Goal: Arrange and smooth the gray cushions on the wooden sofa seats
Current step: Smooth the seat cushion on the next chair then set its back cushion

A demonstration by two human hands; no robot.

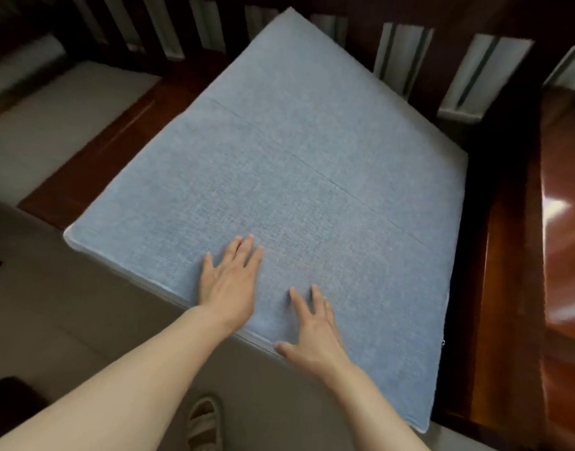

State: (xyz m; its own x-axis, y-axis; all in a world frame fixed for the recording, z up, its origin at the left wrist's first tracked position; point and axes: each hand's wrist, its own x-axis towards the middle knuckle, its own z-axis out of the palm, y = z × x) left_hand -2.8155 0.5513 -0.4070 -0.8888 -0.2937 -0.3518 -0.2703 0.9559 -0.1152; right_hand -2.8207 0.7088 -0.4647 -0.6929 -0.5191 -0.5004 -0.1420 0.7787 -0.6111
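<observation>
My left hand lies flat on the blue-gray cushion, fingers straight and a little spread, palm down on the fabric near the front edge. My right hand rests just beside it, closer to me, also flat, with the fingers spread and the thumb stretched out along the cushion's front edge. Neither hand grips anything; both simply press on the woven cover.

The cushion sits on the seat of the dark wooden sofa, turned at an angle, so its far corner points toward the slatted backrest and its front edge overhangs the seat toward me. A thin crease runs diagonally across its top. To the right of it, the sofa's polished reddish-brown wood shows, with a bright glare on the armrest.

To the left, a second cushion, paler gray, lies on the neighbouring seat, with a strip of bare wood between the two cushions. Below my arms is the gray tiled floor, and my foot in a sandal stands on it near the bottom edge.
</observation>
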